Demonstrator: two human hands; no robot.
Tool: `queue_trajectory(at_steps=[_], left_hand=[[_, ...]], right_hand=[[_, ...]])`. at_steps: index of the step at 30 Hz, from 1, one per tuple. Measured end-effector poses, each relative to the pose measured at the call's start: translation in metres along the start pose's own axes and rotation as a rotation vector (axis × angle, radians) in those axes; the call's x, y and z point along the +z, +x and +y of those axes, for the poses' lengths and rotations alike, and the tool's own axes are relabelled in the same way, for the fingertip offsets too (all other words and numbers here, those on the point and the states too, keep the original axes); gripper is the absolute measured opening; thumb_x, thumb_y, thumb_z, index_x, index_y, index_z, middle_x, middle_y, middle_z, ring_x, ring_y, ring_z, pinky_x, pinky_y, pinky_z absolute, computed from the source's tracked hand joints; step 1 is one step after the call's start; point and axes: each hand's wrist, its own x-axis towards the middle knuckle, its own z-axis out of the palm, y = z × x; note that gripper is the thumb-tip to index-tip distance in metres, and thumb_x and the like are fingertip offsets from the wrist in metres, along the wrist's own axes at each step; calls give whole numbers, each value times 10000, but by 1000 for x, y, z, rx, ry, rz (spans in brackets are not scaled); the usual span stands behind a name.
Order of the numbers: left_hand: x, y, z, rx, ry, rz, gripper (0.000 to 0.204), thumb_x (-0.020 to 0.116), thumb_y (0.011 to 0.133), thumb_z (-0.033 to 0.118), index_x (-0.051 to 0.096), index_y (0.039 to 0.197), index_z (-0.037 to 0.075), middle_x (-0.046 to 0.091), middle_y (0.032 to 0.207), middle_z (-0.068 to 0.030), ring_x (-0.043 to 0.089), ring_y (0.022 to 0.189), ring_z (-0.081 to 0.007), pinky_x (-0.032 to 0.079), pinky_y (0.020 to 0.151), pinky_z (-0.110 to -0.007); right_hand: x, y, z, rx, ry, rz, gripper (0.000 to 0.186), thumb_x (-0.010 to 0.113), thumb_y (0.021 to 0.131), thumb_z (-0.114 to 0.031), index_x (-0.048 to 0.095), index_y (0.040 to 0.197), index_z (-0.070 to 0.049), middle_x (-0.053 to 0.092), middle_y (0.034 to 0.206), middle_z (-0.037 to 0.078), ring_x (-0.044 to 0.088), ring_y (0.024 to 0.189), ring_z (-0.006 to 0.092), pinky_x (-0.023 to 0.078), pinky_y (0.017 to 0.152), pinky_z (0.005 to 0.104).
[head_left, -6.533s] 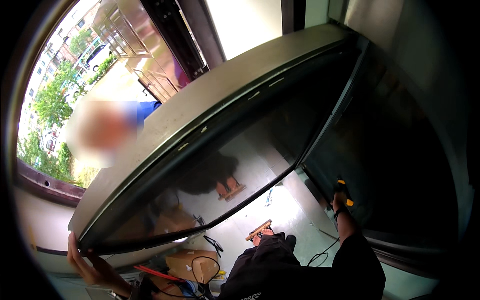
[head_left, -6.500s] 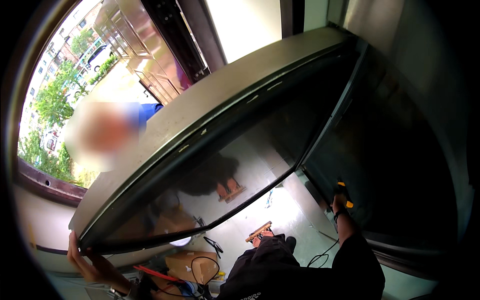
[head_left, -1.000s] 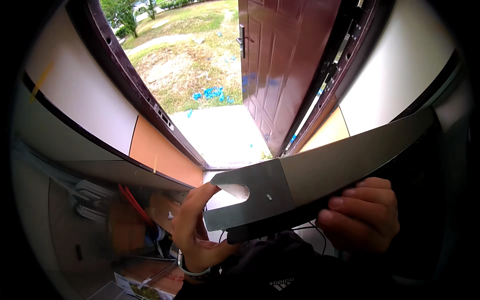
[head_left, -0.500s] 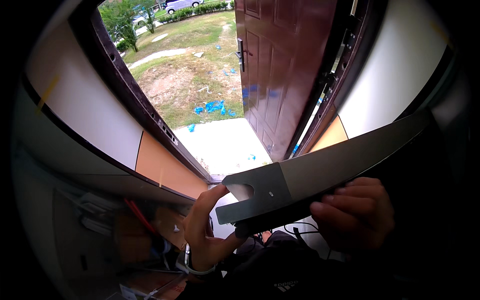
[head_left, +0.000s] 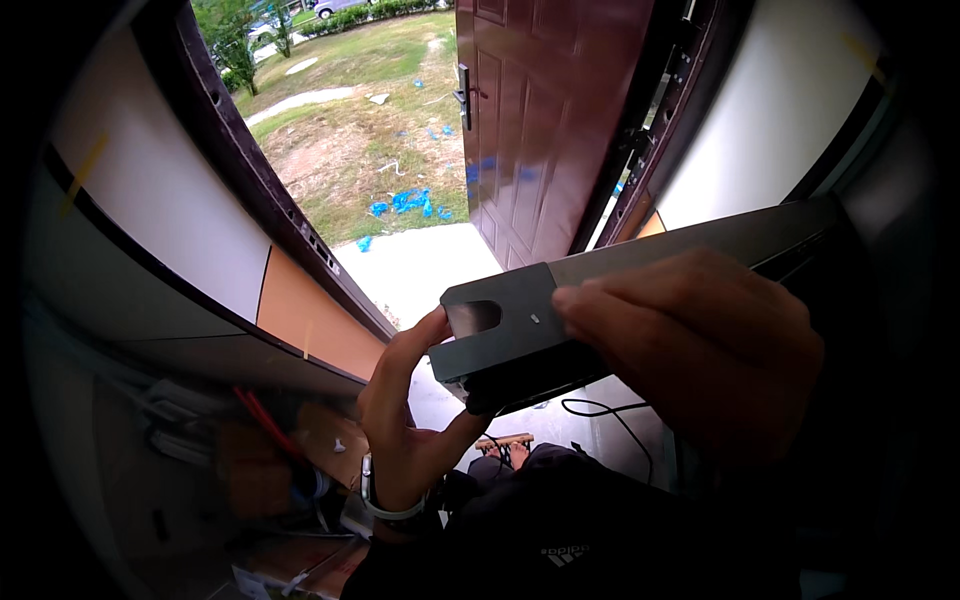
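A long grey metal bar [head_left: 690, 237] runs from the middle of the view toward the right, with a dark grey-green plate [head_left: 520, 312] on its near-left end. The plate has a rounded U-shaped notch and a small pale slot. My left hand [head_left: 398, 425], a watch or band on its wrist, clasps this end between the thumb below and a finger at the notch. My right hand [head_left: 690, 340] is over the bar, fingers closed, their tips at the seam between plate and bar. It is slightly blurred, and whatever it may pinch is hidden.
Ahead, a dark red door [head_left: 545, 120] stands ajar within its frame, grass [head_left: 330, 150] and blue scraps [head_left: 410, 202] outside. Cardboard [head_left: 330, 440] and red tubing [head_left: 265, 418] lie at the lower left. A black cable [head_left: 625, 425] loops below the bar.
My right hand has moved from under the bar up and left onto the plate's edge. The bar's plated end has risen slightly, with my left hand still holding it.
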Motion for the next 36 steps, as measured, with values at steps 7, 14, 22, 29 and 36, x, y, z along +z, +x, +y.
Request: queue_trajectory(at_steps=[7, 14, 22, 29, 36], left_hand=[[2, -1, 10, 45, -14, -27, 645, 792, 683, 73, 537, 1264, -41, 654, 1098, -196, 651, 1023, -289, 497, 891, -367], [3, -5, 13, 43, 2, -4, 635, 770, 707, 72, 529, 1284, -38, 644, 1145, -193, 635, 1068, -286, 479, 926, -366], [2, -8, 6, 36, -27, 24, 680, 793, 713, 116, 508, 1315, -22, 625, 1214, -180, 607, 1136, -287, 455, 973, -380], [8, -8, 5, 1, -90, 37, 706, 802, 716, 123, 493, 1335, -17, 619, 1219, -189, 601, 1148, -291, 457, 975, -379], [9, -15, 4, 72, 0, 43, 782, 827, 718, 127, 418, 1367, -24, 584, 1264, -224, 599, 1161, -318, 471, 972, -389]], right_hand=[[-13, 14, -14, -17, -146, -279, 176, 710, 728, -63, 678, 896, -24, 638, 776, 70, 666, 679, 199, 522, 531, 292], [-14, 31, -14, -16, -326, -359, 193, 695, 731, -71, 628, 908, -35, 607, 778, 65, 651, 666, 239, 509, 526, 318], [-15, 7, -6, -47, -236, 38, 239, 701, 780, -10, 685, 1012, -66, 667, 1001, 104, 673, 884, 227, 570, 707, 298], [22, -34, -28, -168, -110, 118, 237, 750, 718, -93, 702, 934, -9, 620, 862, 48, 613, 736, 168, 513, 618, 289], [50, -40, -28, -153, -209, 229, 248, 747, 723, -141, 724, 944, -32, 626, 899, 22, 599, 822, 145, 507, 701, 267]])
